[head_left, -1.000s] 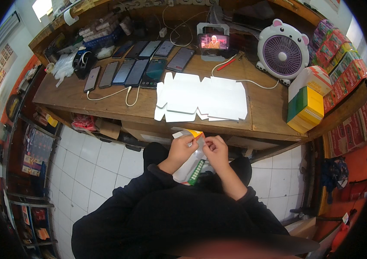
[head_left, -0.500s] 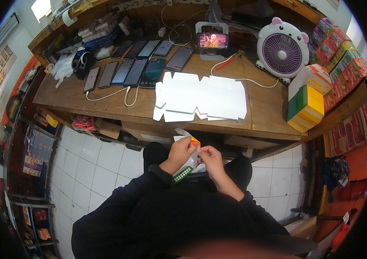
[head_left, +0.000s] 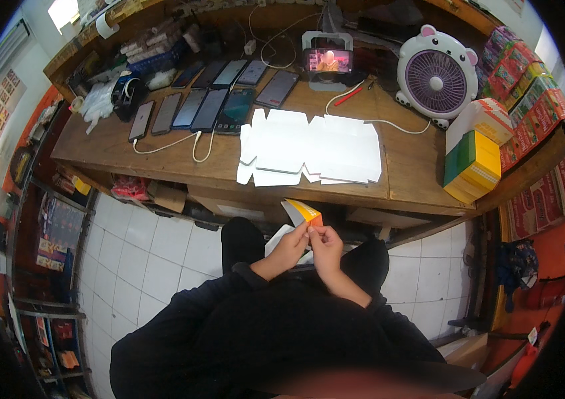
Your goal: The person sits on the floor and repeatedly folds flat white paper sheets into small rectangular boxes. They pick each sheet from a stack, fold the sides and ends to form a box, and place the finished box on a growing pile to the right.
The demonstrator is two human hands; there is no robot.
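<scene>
Above my lap, my left hand and my right hand are close together, fingers pinched on a partly folded cardboard carton. Orange and yellow print shows on its upper end, beside a pale inner face. Both thumbs meet at the near edge of the orange part. A white part shows beside my left hand; much of what lies below is hidden by my hands. On the desk just beyond lie flat white carton blanks, overlapping, with cut flaps along their edges.
Several phones lie on the wooden desk, some on white cables. A lit phone stands at the back. A bear-shaped fan is at the right, beside yellow-green cartons and stacked colourful packets.
The carton has turned in my hands: its orange and yellow end now stands up higher, and the green dotted panel is out of sight. My hands have drawn closer together.
</scene>
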